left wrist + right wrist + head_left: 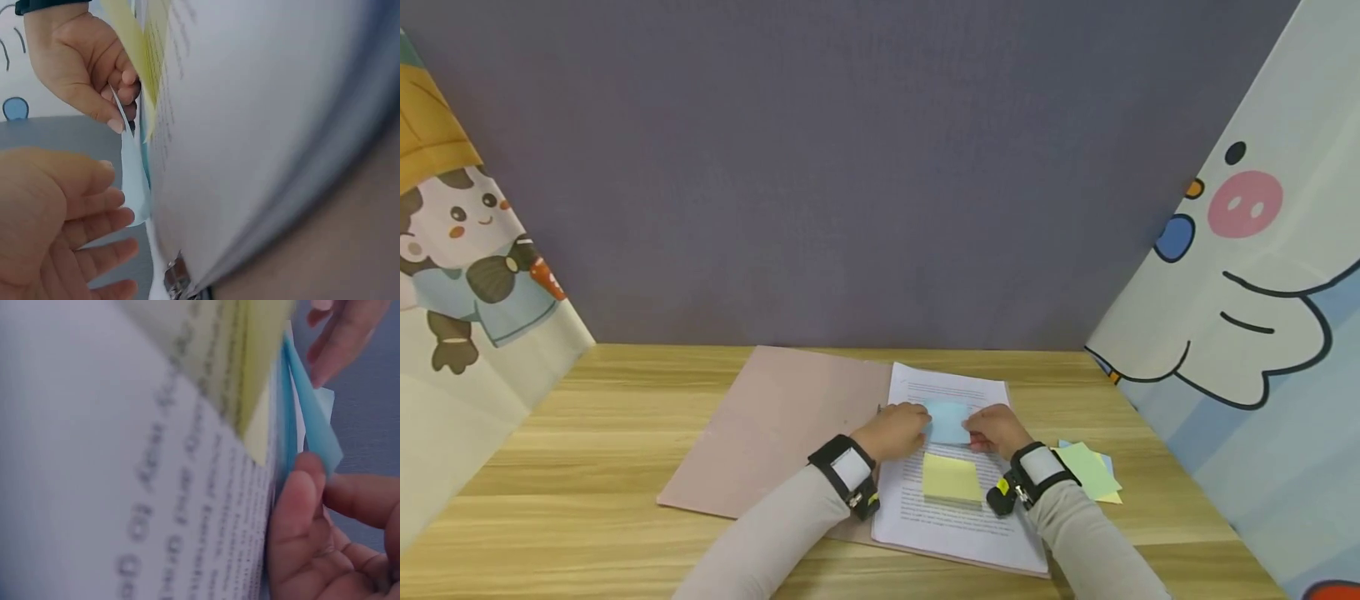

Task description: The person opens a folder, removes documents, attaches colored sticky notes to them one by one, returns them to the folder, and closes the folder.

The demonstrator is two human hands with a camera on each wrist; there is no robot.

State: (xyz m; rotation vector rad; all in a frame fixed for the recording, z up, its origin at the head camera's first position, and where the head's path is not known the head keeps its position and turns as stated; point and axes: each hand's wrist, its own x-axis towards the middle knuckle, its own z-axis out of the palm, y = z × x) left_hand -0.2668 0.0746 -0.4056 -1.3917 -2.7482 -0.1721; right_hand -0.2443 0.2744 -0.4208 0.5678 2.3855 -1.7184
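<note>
A light blue sticky note (946,423) lies over the upper part of a printed paper stack (917,517). My right hand (997,429) pinches its right edge between thumb and finger. The right wrist view shows this blue note (317,428) lifted off the page. At the note's left side is my left hand (891,432). Its fingers (103,228) are spread and loosely bent beside the note in the left wrist view, not closed round it. A yellow sticky note (951,477) sits lower on the page, its bottom edge raised.
The papers lie in an opened pinkish folder (790,417), its cover spread leftward, with a metal clip (177,275) at the inner edge. Several loose green, yellow and blue notes (1086,471) lie right of it on the wooden table (550,450). A grey panel (850,183) stands behind.
</note>
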